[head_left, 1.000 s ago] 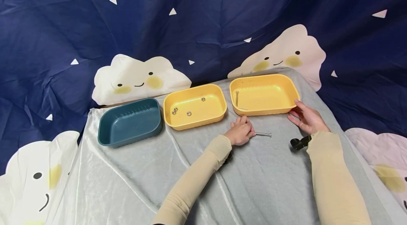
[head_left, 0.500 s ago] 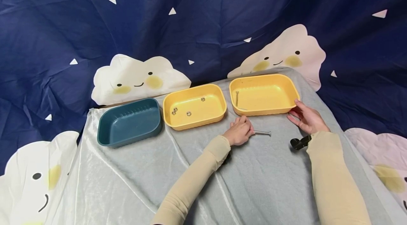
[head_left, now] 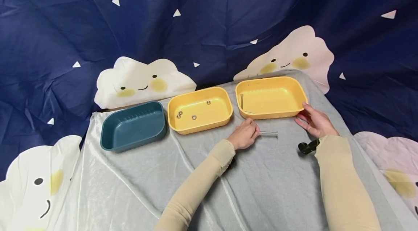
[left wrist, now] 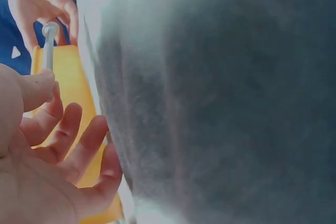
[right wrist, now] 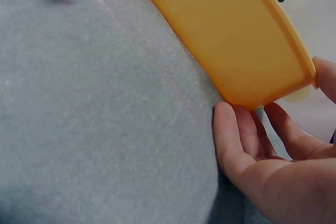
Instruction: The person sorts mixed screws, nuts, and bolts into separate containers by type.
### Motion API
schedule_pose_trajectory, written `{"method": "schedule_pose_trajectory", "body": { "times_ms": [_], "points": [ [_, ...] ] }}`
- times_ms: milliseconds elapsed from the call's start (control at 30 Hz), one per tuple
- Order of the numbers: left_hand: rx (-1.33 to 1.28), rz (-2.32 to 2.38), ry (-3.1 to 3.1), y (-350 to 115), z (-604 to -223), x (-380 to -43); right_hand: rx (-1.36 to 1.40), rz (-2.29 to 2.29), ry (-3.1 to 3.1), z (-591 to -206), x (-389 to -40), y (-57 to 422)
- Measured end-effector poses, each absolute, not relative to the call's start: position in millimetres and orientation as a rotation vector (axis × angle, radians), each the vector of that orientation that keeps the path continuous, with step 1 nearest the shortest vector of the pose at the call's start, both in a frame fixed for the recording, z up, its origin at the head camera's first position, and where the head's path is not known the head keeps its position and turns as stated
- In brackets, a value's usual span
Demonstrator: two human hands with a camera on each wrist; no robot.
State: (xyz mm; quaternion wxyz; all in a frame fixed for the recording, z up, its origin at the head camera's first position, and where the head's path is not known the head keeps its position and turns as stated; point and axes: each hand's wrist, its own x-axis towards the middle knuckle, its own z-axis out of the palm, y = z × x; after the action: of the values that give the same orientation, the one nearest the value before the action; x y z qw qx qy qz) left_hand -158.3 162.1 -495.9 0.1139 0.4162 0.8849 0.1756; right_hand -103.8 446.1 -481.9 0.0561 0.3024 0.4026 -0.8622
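Between thumb and index finger, my left hand [head_left: 244,134] pinches a long silver bolt [head_left: 269,133], its head pointing right. In the left wrist view the bolt [left wrist: 48,53] juts out past the thumb, and the other fingers are loosely bent. My right hand [head_left: 316,119] holds the near right corner of the right yellow bin [head_left: 274,100]. The right wrist view has its thumb [right wrist: 326,77] at the rim and its fingertips low against the wall. Inside that bin, a bolt [head_left: 242,101] lies by the left wall; a thin metal piece near the front is partly hidden.
Left of this bin stands a second yellow bin [head_left: 204,113] with several nuts [head_left: 194,117] in it. Farther left is a dark teal bin [head_left: 134,126]. Grey cloth [head_left: 277,187] covers the table, and a patterned blue curtain [head_left: 209,24] hangs behind.
My left hand has shifted slightly left and away from me with the bolt, whose head has swung a little away from me. The right hand and the bins stay put.
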Motion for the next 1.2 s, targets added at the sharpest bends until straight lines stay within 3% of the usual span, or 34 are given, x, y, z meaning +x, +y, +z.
{"method": "schedule_pose_trajectory", "body": {
  "times_ms": [567,1200],
  "points": [
    [1.229,0.725,2.634,158,-483,-157,0.938,-2.600,1.231,-481,-104,446],
    [1.072,0.968,2.741,166,-476,-160,0.895,-2.616,1.226,-482,-104,446]
  ]
}}
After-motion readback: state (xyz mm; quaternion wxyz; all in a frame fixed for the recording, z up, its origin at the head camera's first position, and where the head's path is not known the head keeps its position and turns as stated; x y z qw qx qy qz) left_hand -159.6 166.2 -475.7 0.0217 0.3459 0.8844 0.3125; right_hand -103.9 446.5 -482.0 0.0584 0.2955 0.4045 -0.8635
